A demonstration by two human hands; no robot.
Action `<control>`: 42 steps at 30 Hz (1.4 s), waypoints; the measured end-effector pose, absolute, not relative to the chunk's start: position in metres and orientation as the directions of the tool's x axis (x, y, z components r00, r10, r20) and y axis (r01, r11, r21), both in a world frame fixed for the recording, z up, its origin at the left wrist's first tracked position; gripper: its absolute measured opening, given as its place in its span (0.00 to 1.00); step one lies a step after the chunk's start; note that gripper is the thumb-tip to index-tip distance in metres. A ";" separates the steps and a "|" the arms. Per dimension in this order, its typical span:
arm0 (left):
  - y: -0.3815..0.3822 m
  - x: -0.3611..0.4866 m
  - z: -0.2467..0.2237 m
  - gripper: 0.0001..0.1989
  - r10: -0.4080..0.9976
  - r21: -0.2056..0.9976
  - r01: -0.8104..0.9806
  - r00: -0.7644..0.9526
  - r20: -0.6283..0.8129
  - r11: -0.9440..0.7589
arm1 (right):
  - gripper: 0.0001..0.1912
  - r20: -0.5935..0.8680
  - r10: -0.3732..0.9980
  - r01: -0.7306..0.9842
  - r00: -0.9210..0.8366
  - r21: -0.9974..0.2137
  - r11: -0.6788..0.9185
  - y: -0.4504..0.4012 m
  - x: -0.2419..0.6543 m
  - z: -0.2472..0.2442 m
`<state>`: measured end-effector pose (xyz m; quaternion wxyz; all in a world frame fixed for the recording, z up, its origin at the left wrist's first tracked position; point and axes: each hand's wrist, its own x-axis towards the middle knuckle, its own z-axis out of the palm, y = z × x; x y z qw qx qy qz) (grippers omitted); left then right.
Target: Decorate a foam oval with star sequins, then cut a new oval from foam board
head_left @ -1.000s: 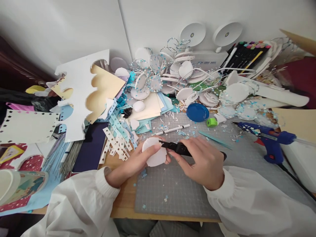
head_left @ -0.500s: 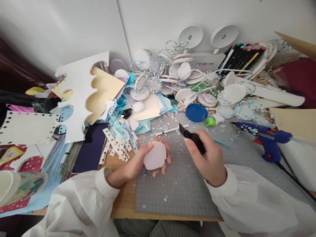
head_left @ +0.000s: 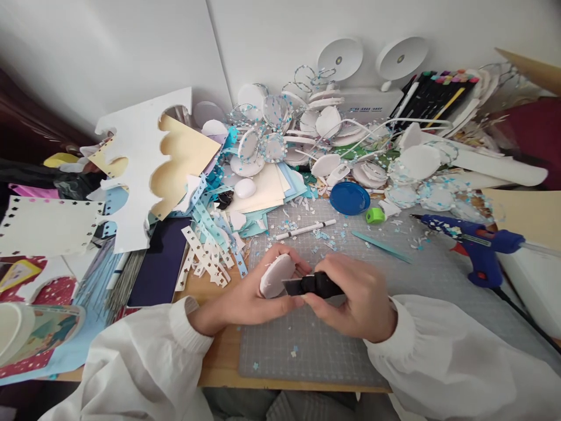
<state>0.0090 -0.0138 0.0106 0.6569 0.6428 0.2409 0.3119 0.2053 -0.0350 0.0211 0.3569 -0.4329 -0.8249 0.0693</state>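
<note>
A white rounded foam disc (head_left: 277, 275) sits tilted in my left hand (head_left: 256, 301), whose fingers wrap round its far side while the thumb lies below it. My right hand (head_left: 355, 298) is closed round a black utility knife (head_left: 322, 285). The knife's blade points left and lies at the disc's lower right edge; whether it touches the foam is hard to tell. Both hands are above the grey cutting mat (head_left: 315, 356), and my left thumb tip is close to the fingers of my right hand.
Behind the hands are a white pen (head_left: 305, 230), a blue lid (head_left: 349, 198), a green tape roll (head_left: 375, 216) and teal tweezers (head_left: 381, 246). A blue glue gun (head_left: 482, 245) lies right. White discs are heaped at the back; paper strips (head_left: 205, 245) lie left.
My right hand has moved left and down, bringing the knife blade to the disc. My left hand has turned the disc to a tilt, and its thumb has moved from the disc's top to below it.
</note>
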 end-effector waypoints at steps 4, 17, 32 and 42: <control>-0.015 0.006 0.010 0.20 0.709 0.982 -0.151 0.705 0.024 0.117 | 0.12 0.509 0.788 0.685 -0.347 -0.436 0.584 -0.034 0.207 0.020; -0.014 0.009 0.011 0.26 0.689 0.978 -0.209 0.711 0.140 0.017 | 0.12 0.537 0.750 0.652 -0.387 -0.415 0.634 -0.034 0.206 0.021; -0.013 0.013 -0.003 0.42 0.706 0.892 -0.373 0.702 0.093 0.253 | 0.21 0.526 0.678 0.616 -0.514 -0.324 0.718 -0.036 0.205 0.020; -0.014 0.012 -0.007 0.43 0.728 0.917 -0.364 0.672 0.135 0.166 | 0.20 0.527 0.686 0.608 -0.501 -0.350 0.713 -0.037 0.205 0.023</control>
